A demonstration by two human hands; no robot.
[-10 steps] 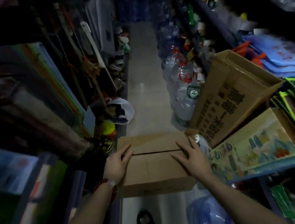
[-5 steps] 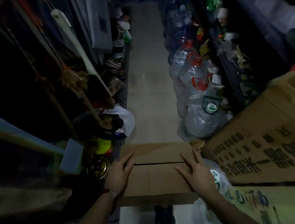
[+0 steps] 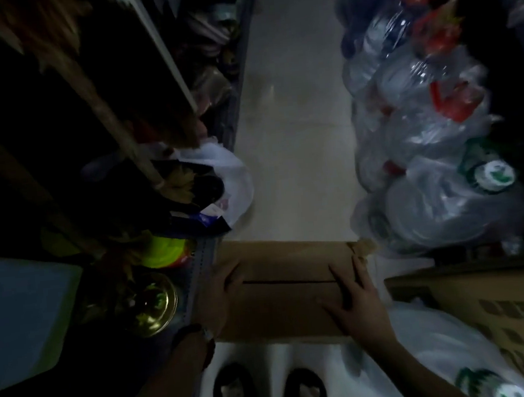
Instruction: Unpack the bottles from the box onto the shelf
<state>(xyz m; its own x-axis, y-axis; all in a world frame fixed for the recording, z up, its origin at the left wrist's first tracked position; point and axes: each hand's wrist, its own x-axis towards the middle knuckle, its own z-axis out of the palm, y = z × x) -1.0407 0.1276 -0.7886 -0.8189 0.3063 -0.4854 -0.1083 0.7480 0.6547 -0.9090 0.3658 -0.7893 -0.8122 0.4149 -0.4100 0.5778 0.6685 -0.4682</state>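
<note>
A closed brown cardboard box (image 3: 288, 297) is held low in a narrow, dim aisle, its top flaps meeting in a dark seam. My left hand (image 3: 219, 300) lies against the box's left end, fingers straight over the top edge. My right hand (image 3: 355, 304) rests flat on the right part of the lid with fingers spread. What the box holds is hidden. The metal edge of the left shelf (image 3: 198, 276) touches the box's left side.
Large clear water jugs in plastic bags (image 3: 434, 158) line the right side. A printed carton (image 3: 501, 310) juts in at lower right. Brooms and a white bag (image 3: 227, 176) crowd the left shelf. My dark shoes (image 3: 268, 391) stand on the pale floor below the box.
The view has tilted downward and the box has sunk toward the floor; my shoes are now visible. Both hands keep their places on the box.
</note>
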